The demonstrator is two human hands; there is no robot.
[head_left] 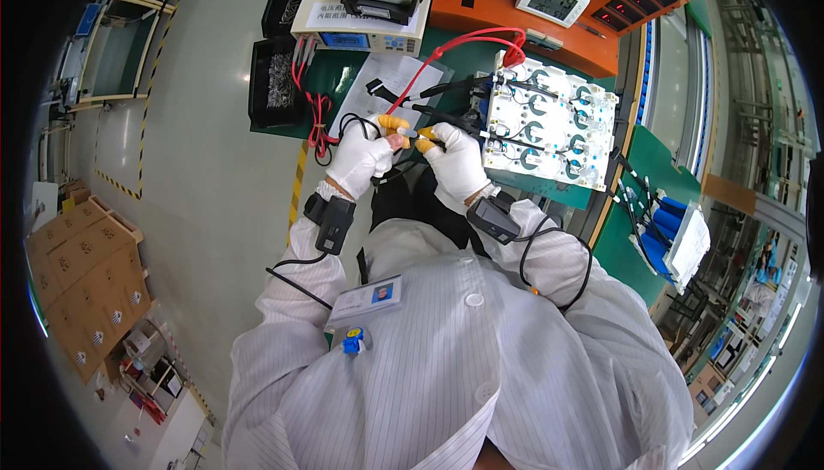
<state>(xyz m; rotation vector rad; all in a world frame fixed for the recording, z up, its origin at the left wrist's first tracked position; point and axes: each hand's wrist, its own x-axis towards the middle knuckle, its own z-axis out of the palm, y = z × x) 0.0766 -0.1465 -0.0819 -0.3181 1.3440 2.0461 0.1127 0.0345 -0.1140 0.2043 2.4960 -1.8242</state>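
My left hand (360,159), in a white glove with yellow fingertips, pinches one side of a small pale piece (407,133); its exact kind is too small to tell. My right hand (455,161), gloved the same way, closes its fingertips on the other side. A thin black cable (350,120) loops beside my left hand. Just beyond both hands lies a black connector (381,90) on a lead, over a paper sheet (360,75). Right of my right hand stands a white-topped battery module (554,127) with black wires across it.
A red lead (463,38) arches to the module. Behind stand a cream test meter (360,28) and an orange instrument box (489,6). Black bins (276,105) of small metal parts sit left. Blue cylindrical cells (665,221) with a white holder lie right on the green bench (614,242).
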